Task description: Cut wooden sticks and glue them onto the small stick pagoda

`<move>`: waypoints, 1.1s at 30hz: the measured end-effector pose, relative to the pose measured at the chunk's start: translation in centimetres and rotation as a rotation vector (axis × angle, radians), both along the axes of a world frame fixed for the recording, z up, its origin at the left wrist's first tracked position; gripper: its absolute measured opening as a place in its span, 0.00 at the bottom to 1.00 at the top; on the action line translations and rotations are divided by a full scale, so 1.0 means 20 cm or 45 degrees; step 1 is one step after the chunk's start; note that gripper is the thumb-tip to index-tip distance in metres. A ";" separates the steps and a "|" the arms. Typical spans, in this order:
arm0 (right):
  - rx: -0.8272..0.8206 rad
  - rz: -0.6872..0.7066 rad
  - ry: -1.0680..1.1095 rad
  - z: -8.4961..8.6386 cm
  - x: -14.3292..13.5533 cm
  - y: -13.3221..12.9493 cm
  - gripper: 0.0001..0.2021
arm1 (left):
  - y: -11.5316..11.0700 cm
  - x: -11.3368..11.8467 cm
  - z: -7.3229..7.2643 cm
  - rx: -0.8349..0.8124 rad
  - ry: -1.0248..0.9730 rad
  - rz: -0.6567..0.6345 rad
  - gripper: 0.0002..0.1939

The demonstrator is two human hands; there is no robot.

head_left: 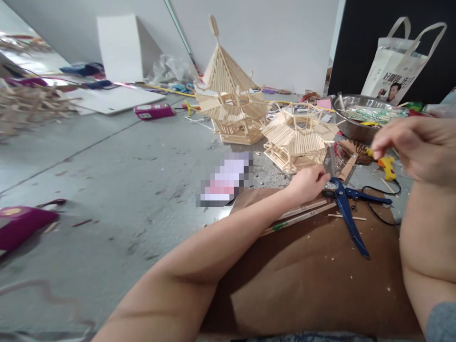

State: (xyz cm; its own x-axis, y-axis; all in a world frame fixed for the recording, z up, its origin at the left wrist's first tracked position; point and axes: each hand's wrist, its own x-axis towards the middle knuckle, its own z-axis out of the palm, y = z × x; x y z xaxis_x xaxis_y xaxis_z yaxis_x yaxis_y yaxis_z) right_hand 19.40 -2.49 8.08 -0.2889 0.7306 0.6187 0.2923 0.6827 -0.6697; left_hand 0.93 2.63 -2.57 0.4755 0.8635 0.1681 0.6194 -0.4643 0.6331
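Note:
My left hand point(309, 184) reaches across the brown board point(302, 280), fingers closed by the head of the blue-handled pliers point(344, 199). A clear stick point(332, 161) rises beside its fingertips; whether they grip it I cannot tell. My right hand point(420, 149) is raised at the right, fingers curled inward, and what they hold, if anything, is hidden. The pliers lie with handles spread. Long wooden sticks point(299, 218) lie under my left wrist, and a short thin stick point(347, 217) lies near the pliers. Beyond my left hand stands a roofless model pavilion of wooden sticks point(299, 140).
A taller stick pavilion point(231, 99) stands farther back. A phone point(226, 180) lies on the floor. At right are a yellow glue gun point(387, 167) with a black cord, a metal bowl point(344, 121) and a white bag point(395, 71). Purple boxes point(154, 112) lie at left.

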 end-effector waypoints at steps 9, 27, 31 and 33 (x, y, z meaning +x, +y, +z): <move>-0.574 -0.499 -0.164 -0.33 0.02 0.42 0.09 | 0.01 -0.01 -0.02 0.053 0.080 -0.088 0.17; -1.048 -0.305 0.471 -0.64 -0.18 0.55 0.10 | 0.04 -0.01 -0.04 -0.001 0.138 -0.099 0.11; -1.082 -0.234 0.475 -0.64 -0.17 0.54 0.15 | 0.03 0.00 -0.05 0.019 0.155 -0.121 0.11; -1.083 -0.188 0.456 -0.64 -0.17 0.53 0.16 | 0.03 0.00 -0.05 0.027 0.161 -0.131 0.11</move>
